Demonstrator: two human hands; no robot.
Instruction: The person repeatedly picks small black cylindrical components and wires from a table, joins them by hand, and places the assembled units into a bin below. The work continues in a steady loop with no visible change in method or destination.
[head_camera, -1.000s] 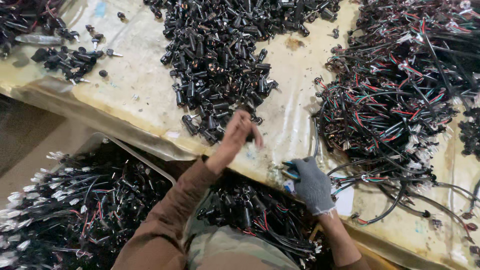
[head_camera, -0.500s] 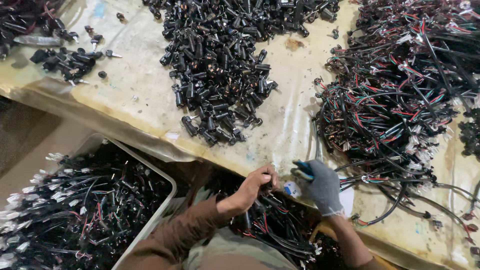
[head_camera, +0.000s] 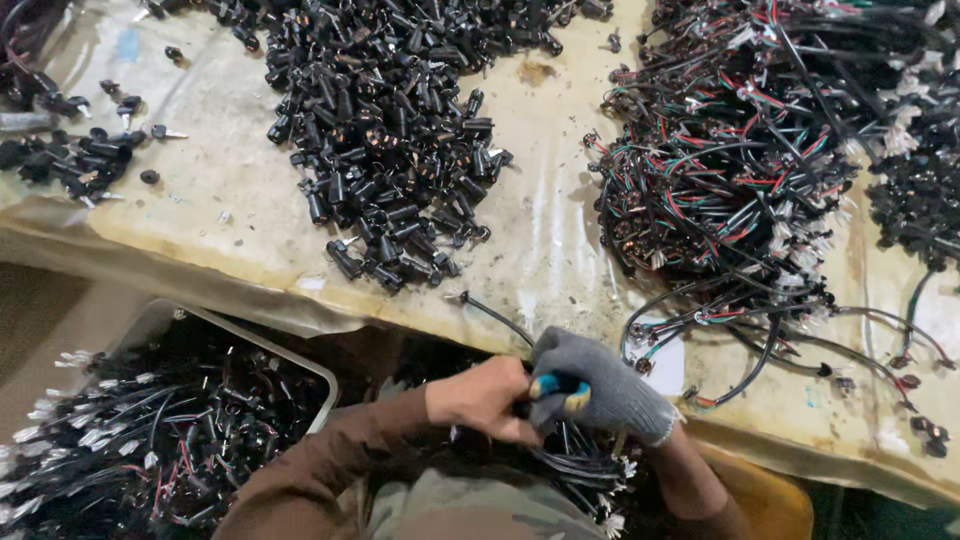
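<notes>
Where the two hands meet at the near edge of the bench, the fingers are curled in: the bare left hand (head_camera: 485, 398) is clenched around a black cable end, and the gloved right hand (head_camera: 595, 385) grips a small tool with a blue-and-yellow handle (head_camera: 560, 388) pressed against the same spot. The cable end itself sits between the two palms and is mostly hidden (whether a connector is already seated I cannot tell). Judgement: the step goes best with both wrists kept low over the lap, the cable held close behind its tip so it cannot twist, and the tool squeezed squarely, not at a slant. Below the hands a bundle of black wires (head_camera: 570, 465) with pale ends lies in the lap. Outward on the bench, a loose cable (head_camera: 495, 315) runs toward the hands, a heap of small black cylindrical connectors (head_camera: 400, 130) lies ahead, and a tangle of red, green and black wire harnesses (head_camera: 740, 170) lies to the right. One container shows: a pale rectangular bin (head_camera: 300, 355) at lower left, filled with finished-looking black leads with white tips (head_camera: 140, 440).
</notes>
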